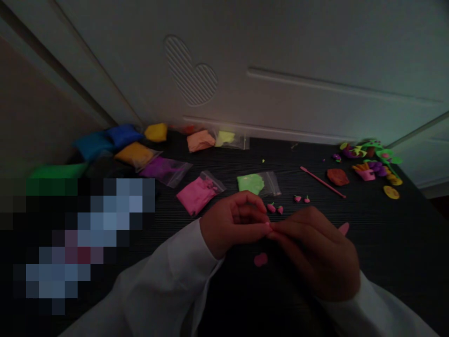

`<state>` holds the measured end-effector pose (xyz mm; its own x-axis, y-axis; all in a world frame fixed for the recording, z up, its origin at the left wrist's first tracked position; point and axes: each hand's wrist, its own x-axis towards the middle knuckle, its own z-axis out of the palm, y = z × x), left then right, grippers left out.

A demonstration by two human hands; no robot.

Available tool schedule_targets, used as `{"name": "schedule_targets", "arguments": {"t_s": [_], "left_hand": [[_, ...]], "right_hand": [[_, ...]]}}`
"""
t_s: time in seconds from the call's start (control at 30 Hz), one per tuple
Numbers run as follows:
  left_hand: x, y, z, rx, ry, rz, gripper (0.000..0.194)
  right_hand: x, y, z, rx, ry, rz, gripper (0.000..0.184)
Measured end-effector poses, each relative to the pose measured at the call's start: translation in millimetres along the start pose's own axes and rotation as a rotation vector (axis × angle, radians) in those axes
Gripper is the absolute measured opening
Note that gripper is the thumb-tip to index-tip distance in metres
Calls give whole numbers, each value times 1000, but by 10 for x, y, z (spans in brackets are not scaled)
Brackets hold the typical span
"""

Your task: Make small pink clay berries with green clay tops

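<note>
Firstly, at the far left, I see through the head camera a teal packet (94, 146) and a blue packet (124, 135), close together against the wall side, perhaps so that they stay out of the working space. Next are an orange packet (135, 153) and a purple packet (161, 171), then a pink packet (196, 194), lying nearer to the person, maybe for easy reach.

The left hand (222, 229) has its thumb and fingertips pressed together on a small pink piece (268, 227), while the other fingers curl loosely. Just beyond this hand lies a light green packet (249, 184), and on the near side a flat pink piece (260, 260) rests on the dark table (396, 238).

The small pink piece is between the two hands, touched from both sides, I suppose because it is too tiny for a steady grip otherwise. The right hand (326, 262) pinches it with thumb and forefinger. Beyond them sit pink bits with green tops (297, 199), apparently spaced so that they do not stick.

Further right, a pink stick (322, 181) lies slanted beside a reddish-brown lump (337, 177), and last comes a group of colourful small figures (365, 171).
</note>
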<state>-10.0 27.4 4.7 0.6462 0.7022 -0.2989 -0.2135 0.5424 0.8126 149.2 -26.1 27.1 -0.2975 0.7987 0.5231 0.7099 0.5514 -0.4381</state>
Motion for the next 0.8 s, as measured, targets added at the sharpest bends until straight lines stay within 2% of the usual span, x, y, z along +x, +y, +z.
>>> {"name": "schedule_targets", "arguments": {"t_s": [0.4, 0.6, 0.7, 0.8], "left_hand": [[13, -32, 19, 15, 66, 40, 27], [34, -43, 10, 21, 44, 67, 26], [43, -52, 8, 25, 35, 81, 24], [62, -48, 0, 28, 50, 99, 24]], "right_hand": [[-1, 14, 34, -98, -13, -19, 15], [-29, 56, 42, -104, -36, -14, 16], [-19, 33, 34, -49, -51, 8, 13], [-12, -3, -24, 119, -104, 112, 9]]}}
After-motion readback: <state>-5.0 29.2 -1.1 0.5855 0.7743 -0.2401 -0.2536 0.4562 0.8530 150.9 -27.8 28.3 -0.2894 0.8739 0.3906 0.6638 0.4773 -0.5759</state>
